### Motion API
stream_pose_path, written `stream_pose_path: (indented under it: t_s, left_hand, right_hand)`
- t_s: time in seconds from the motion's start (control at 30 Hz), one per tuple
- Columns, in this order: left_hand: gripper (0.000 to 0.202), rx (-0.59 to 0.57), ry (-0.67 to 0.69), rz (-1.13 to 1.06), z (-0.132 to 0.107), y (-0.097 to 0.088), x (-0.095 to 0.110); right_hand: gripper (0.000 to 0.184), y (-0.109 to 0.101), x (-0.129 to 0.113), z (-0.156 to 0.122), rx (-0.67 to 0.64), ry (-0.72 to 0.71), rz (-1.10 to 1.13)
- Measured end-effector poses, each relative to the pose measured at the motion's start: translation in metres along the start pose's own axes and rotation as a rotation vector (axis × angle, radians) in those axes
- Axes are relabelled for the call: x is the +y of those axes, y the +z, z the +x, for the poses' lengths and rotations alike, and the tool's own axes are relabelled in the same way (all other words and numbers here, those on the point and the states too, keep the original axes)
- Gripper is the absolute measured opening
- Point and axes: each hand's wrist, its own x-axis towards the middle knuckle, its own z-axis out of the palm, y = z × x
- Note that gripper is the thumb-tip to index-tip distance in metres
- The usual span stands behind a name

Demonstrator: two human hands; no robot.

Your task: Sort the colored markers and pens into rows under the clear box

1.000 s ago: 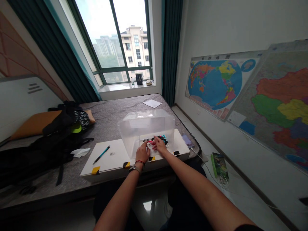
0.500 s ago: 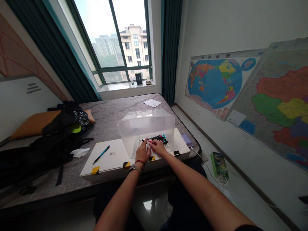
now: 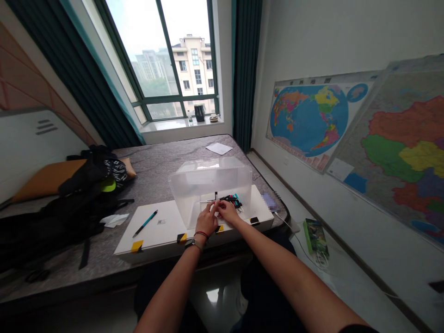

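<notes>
Head: slim pen (image 3: 216,196), plast. bin (image 3: 185,203)

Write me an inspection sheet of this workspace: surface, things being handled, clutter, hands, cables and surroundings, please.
Surface: white box on a grey mattress.
Things being handled: pile of pens by a clear plastic bin; a small dark-tipped item at the fingertips, too small to identify.
Clutter: blue pen on the white box; crumpled tissue and black bag on the mattress.
Hands: left hand and right hand close together, fingers bent; which one holds the item is unclear.
Cables: white cable running off the mattress's right edge.
Surroundings: window ahead, world map on the right wall.
</notes>
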Motion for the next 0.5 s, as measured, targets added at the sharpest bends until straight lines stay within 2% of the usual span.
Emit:
stream_pose_path:
  t_s: [0.17,0.3,0.5]
  left_hand:
    - [0.057,0.069,-0.091,-0.08,0.0002,0.0014,-0.0005]
    - [0.039,0.076,-0.113,-0.11,0.001,0.0052,-0.0032]
    - [0.021,0.111,-0.112,-0.048,0.0017,0.0081,-0.0039]
  right_hand:
    - [0.032,0.0006,-0.0022,0.0003,0.026,0.08,0.131]
    - [0.032,0.0009,-0.0017,0.0008,0.009,0.061,0.143]
    - [0.03,0.002,0.003,0.0014,0.048,0.057,0.125]
